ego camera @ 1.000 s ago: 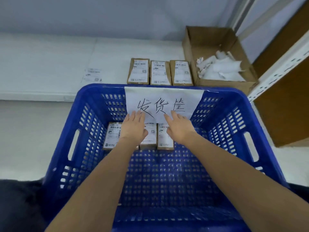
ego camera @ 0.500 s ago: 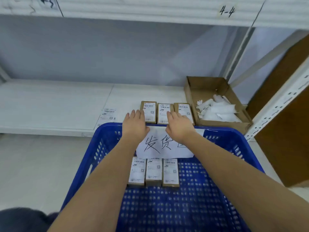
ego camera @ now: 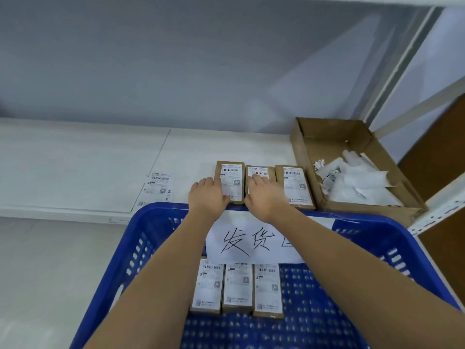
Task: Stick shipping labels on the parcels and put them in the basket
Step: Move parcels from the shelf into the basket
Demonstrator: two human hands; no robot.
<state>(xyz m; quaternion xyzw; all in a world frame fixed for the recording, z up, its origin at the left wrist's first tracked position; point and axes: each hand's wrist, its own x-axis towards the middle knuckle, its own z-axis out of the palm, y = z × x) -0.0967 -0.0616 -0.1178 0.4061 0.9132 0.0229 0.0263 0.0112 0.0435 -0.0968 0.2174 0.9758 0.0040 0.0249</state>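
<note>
Three brown labelled parcels lie side by side on the white shelf: left parcel [ego camera: 232,181], middle parcel [ego camera: 259,172], right parcel [ego camera: 297,186]. My left hand [ego camera: 207,197] lies flat with straight fingers at the left edge of the left parcel. With its fingers straight, my right hand [ego camera: 266,197] rests on top of the middle parcel. The blue basket [ego camera: 151,222] stands in front of the shelf. It holds three labelled parcels [ego camera: 237,288] in a row, below a white sign [ego camera: 251,243] with handwriting.
A loose shipping label sheet [ego camera: 157,188] lies on the shelf to the left. An open cardboard box [ego camera: 334,137] with crumpled white backing paper [ego camera: 357,182] stands at the right. A white metal rack post [ego camera: 442,197] and brown board are at far right.
Both hands have left the parcels inside the basket and travelled forward over its far rim to the three parcels on the shelf. The view tilted up.
</note>
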